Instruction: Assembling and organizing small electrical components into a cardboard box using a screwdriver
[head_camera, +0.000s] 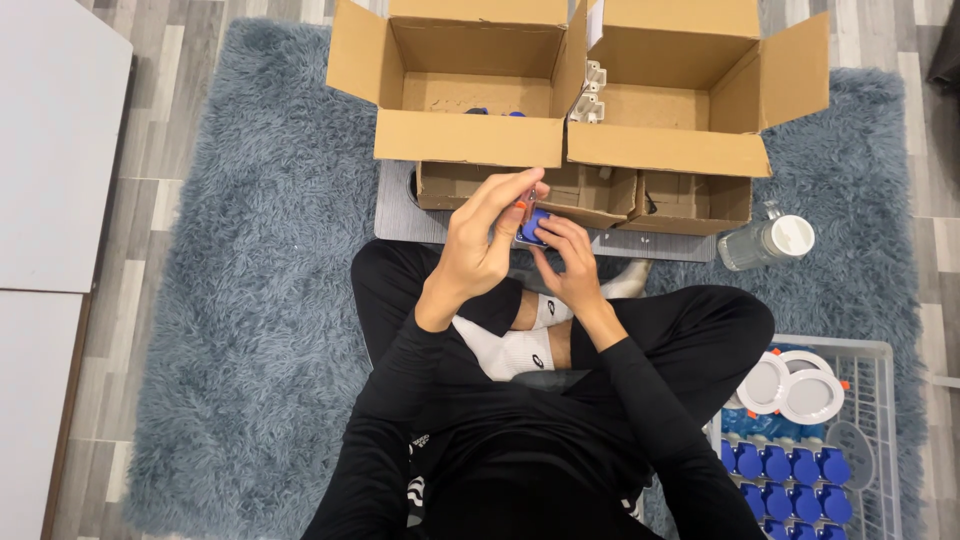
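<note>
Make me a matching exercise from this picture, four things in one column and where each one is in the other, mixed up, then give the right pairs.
1. small blue part
2. plastic bottle
3. white round discs
4. cardboard boxes

A. lying on the rug, to the person's right
B. in the wire basket
C. between the left hand and right hand
D. open, in front of the person

Pairs: 1-C, 2-A, 3-B, 4-D

Floor was grey wood-look plank (150, 150). A shaggy blue-grey rug (260, 300) covered most of it. White flat furniture panel (55, 140) stood along the left edge. Lighting was even and soft.
</note>
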